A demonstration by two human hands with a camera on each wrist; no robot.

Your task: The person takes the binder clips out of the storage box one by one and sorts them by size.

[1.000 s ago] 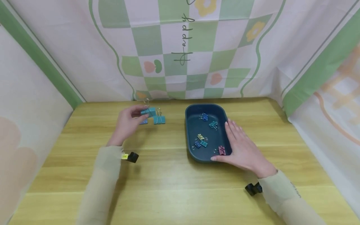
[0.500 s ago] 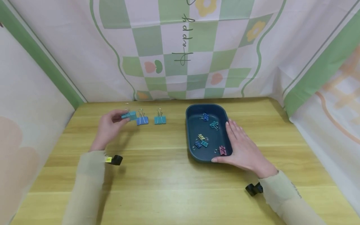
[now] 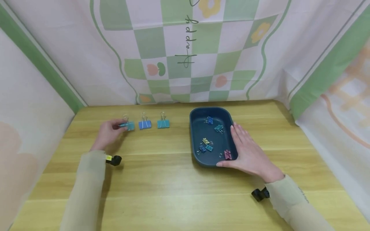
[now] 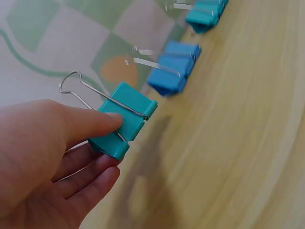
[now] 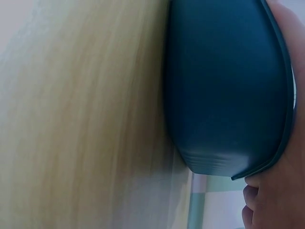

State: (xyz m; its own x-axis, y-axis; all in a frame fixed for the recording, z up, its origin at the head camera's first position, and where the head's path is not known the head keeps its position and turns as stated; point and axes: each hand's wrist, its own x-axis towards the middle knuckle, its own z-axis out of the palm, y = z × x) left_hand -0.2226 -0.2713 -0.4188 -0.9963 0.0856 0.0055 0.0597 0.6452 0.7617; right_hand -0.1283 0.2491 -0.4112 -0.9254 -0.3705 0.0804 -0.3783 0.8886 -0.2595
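Note:
My left hand (image 3: 107,135) pinches a large teal binder clip (image 4: 125,101) at the left end of a row, thumb on its face and wire handles pointing to the back. To its right on the table stand a blue binder clip (image 3: 145,124) and another teal binder clip (image 3: 163,124), evenly spaced. A dark blue tray (image 3: 199,130) sits right of the row. Against its right side and near corner rests my right hand (image 3: 252,155), fingers straight along the rim and thumb on the front edge. The right wrist view shows the tray's outer wall (image 5: 228,86).
Several small binder clips lie in the tray, among them a blue clip (image 3: 210,120), a yellow clip (image 3: 205,141) and a pink clip (image 3: 227,154). A checked cloth (image 3: 179,41) hangs behind the wooden table (image 3: 162,186).
My left hand has carried the teal clip leftward past the blue clip, then lowered it toward the table at the row's left end. My right hand and the tray have stayed put.

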